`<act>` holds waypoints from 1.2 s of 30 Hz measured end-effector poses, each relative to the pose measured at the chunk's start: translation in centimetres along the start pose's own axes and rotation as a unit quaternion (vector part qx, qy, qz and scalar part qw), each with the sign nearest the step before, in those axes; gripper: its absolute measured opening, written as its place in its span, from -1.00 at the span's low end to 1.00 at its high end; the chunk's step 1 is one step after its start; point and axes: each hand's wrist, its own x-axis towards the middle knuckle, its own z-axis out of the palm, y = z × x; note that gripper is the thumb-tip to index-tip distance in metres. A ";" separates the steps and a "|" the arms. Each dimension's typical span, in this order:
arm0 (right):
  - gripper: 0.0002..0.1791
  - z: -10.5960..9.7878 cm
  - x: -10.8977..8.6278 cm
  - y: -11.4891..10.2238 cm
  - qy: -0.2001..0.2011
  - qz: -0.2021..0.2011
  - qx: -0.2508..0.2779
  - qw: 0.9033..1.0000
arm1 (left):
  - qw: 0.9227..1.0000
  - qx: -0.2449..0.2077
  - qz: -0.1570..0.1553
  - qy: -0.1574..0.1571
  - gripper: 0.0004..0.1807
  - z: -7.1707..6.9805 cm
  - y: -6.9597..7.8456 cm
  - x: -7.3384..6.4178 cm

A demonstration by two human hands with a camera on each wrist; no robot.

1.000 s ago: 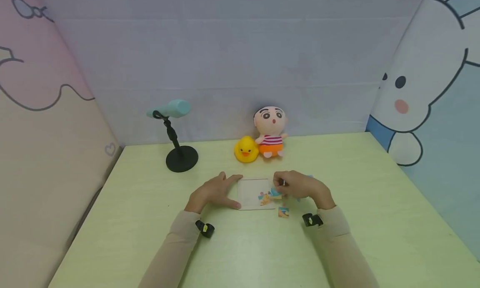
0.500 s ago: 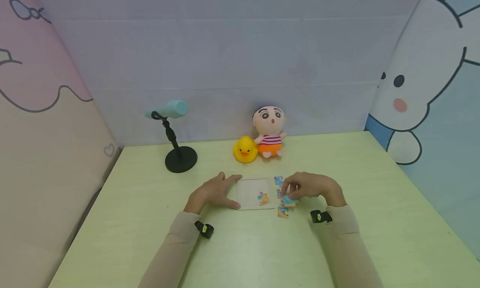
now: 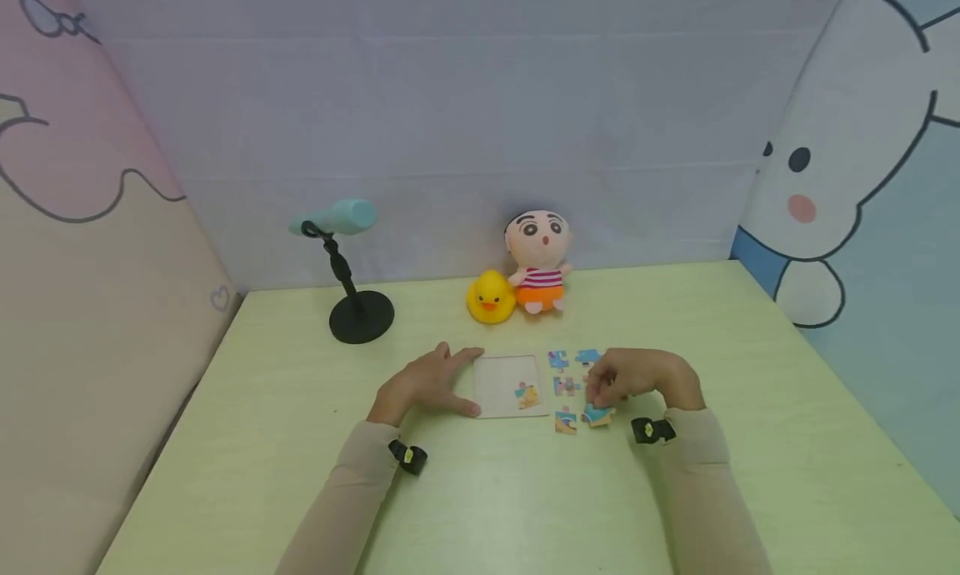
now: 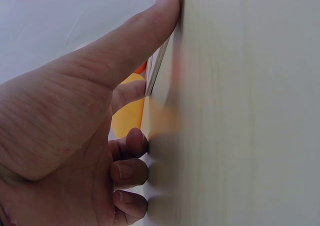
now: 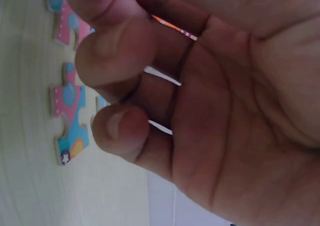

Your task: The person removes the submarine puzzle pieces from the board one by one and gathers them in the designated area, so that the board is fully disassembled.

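Observation:
In the head view my left hand [image 3: 429, 382] spans the left side of a flat white puzzle tray [image 3: 495, 383]. Its straight thumb and index finger touch the near and far left corners; the other fingertips rest on the table in the left wrist view. One orange-and-blue puzzle piece [image 3: 527, 395] lies at the tray's lower right. To the right, my right hand [image 3: 637, 375] pinches a blue-and-tan puzzle piece [image 3: 597, 415] low over the table. Several pieces lie between, among them a pink-and-blue piece [image 5: 70, 121]. In the right wrist view, fingers hide the pinched piece.
Behind the tray stand a yellow rubber duck [image 3: 491, 297] and a plush doll [image 3: 538, 262]. At back left, a mint-coloured cylinder sits on a black stand [image 3: 362, 317]. A pale cloth wall [image 3: 450, 142] closes the table's [image 3: 480, 492] back edge.
My right hand has moved right and nearer with the blue-and-tan piece, away from the tray. Loose pieces beside the tray have come into view. My left hand stays on the tray.

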 end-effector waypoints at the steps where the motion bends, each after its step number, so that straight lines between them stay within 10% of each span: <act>1: -0.93 0.0 0.0 0.2 -0.001 0.003 0.003 1.000 | 1.000 0.000 0.000 0.000 0.10 -0.1 0.1 -0.1; 36: -0.93 0.5 1.5 -0.5 0.059 -0.059 -0.045 0.996 | 1.000 -0.012 0.005 0.003 0.09 -0.3 0.3 -0.5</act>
